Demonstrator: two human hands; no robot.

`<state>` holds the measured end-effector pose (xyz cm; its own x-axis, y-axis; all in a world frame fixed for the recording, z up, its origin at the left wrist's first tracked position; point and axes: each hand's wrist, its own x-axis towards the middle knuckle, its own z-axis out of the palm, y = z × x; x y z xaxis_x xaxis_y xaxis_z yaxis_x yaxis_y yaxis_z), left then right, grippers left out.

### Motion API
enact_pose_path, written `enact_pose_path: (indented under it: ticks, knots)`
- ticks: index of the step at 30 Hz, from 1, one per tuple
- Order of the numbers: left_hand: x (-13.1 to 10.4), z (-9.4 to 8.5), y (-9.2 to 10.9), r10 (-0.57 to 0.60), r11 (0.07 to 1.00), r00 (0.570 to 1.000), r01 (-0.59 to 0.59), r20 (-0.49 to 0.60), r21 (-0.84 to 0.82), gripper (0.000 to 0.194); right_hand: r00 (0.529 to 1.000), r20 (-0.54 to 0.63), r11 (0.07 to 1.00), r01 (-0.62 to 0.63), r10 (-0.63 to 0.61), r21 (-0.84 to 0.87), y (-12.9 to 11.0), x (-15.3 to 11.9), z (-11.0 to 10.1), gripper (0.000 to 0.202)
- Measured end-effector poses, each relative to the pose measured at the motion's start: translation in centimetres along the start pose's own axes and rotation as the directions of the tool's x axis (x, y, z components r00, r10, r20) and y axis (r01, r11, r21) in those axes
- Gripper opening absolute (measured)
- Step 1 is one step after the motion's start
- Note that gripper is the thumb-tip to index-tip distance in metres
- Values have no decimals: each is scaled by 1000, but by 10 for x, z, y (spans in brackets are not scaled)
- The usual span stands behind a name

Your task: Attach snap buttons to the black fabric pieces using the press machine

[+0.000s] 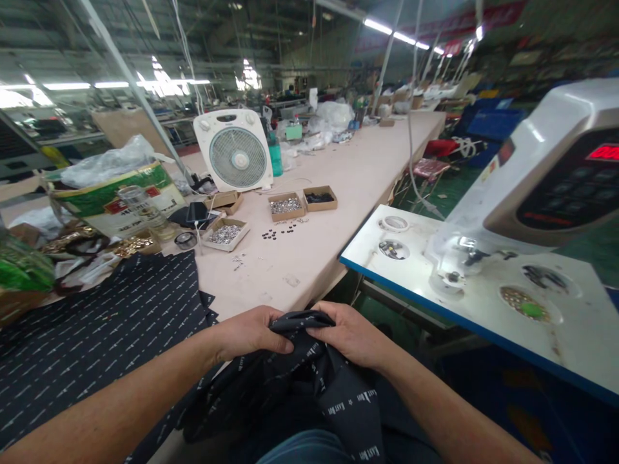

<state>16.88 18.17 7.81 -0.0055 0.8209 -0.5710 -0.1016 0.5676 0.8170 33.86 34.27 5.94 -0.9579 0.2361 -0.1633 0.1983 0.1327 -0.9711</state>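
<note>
Between my hands is a bunched piece of dark printed fabric [309,351], its lower part hanging over my lap. My left hand [249,332] pinches its upper edge from the left, thumb on top. From the other side my right hand [351,332] grips the same edge, thumb and fingers closed on it, so a short folded stretch lies between them. More dark fabric with small white lettering [106,341] is spread over the table at the left. The fingertips behind the fold are hidden.
At the right a snap-type machine [546,174] with a red display stands on a white, blue-edged table [396,270]. On the long table [348,174] are a box fan [236,151], a tray of metal parts [225,234], several black pieces [278,233] and a phone [196,212].
</note>
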Motion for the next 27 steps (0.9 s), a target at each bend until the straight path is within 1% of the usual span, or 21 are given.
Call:
enact_pose_path:
  ticks: [3, 5, 9, 13, 16, 19, 20, 23, 25, 27]
  knots:
    - [2, 4, -7, 2, 984, 1000, -2, 1, -176, 36, 999, -25, 998, -35, 37, 61, 0, 1, 2, 11]
    - [5, 5, -11, -3, 965, 1000, 2, -5, -261, 37, 997, -40, 993, -68, 73, 99, 0, 2, 3, 12]
    - [12, 3, -17, -14, 934, 1000, 15, 6, -356, 38, 991, -55, 982, -112, 121, 151, 5, 7, 3, 16]
    - [20, 1, -20, -6, 906, 1000, 13, 19, -423, 42, 986, -47, 976, -149, 159, 159, 11, 14, 0, 17]
    - [29, 1, -23, 8, 904, 1000, -11, -9, -427, 40, 985, -36, 977, -162, 169, 141, 15, 21, -6, 14]
    - [41, 1, -27, 65, 909, 996, -84, -58, -409, 35, 986, -7, 985, -164, 164, 55, 10, 26, -20, 14]
    - [45, 2, -28, 97, 910, 993, -118, -72, -398, 34, 988, 25, 988, -156, 155, 16, 6, 28, -26, 18]
    - [58, 6, -33, 193, 912, 975, -218, -108, -348, 28, 986, 125, 990, -97, 109, -103, -13, 37, -47, 42]
    - [67, 10, -40, 253, 911, 959, -280, -125, -304, 26, 991, 110, 988, -57, 73, -146, -24, 53, -56, 48]
    - [77, 13, -50, 299, 923, 946, -321, -126, -212, 26, 999, 28, 981, -37, 43, -188, -29, 79, -59, 41]
